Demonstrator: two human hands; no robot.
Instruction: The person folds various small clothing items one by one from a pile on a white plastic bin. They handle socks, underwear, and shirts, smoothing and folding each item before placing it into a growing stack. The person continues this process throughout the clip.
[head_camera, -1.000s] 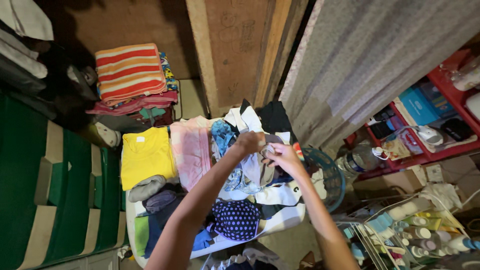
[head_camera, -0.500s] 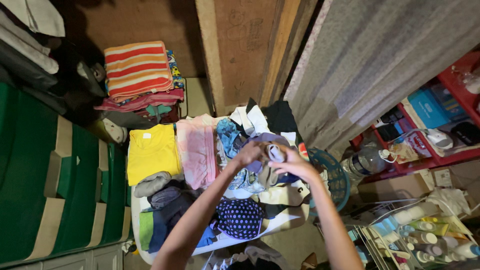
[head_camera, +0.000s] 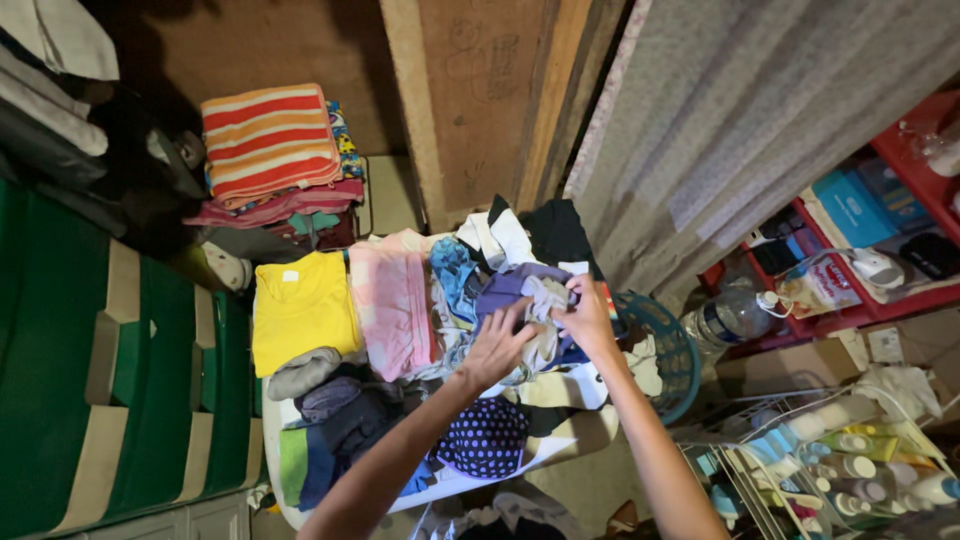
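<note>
The left hand (head_camera: 497, 348) lay flat with its fingers (head_camera: 519, 318) spread apart on the heap of loose clothes (head_camera: 520, 330) in the middle of the worktop (head_camera: 560, 440), pressing on a purple-grey garment (head_camera: 505, 292). Just to its right, the right hand (head_camera: 590, 318) had its fingers (head_camera: 572, 292) pinched together on a fold of a pale grey garment (head_camera: 543, 300) that sat at the top of the heap, touching the purple-grey one.

To the left of the heap lay a folded pink cloth (head_camera: 392, 300), and further left a folded yellow shirt (head_camera: 298, 305), the two just beside each other. Nearer, at the left end of the worktop, were a rolled grey piece (head_camera: 300, 372) and some dark blue and green clothes (head_camera: 315, 440). A dark navy garment with white dots (head_camera: 485, 437) lay near the front edge, under the left forearm.

Far left, a stack of folded clothes (head_camera: 275, 160) stood with an orange, red and white striped cloth (head_camera: 265, 135) on top. A teal plastic basket (head_camera: 660, 345) sat right of the worktop, with a clear plastic bottle (head_camera: 728, 315) beside it. Further right were a red shelf (head_camera: 860, 310) holding boxes and small items, and a white wire rack (head_camera: 830, 470) of toiletry bottles at the near right. A green and beige striped mat (head_camera: 110, 370) covered the left side
</note>
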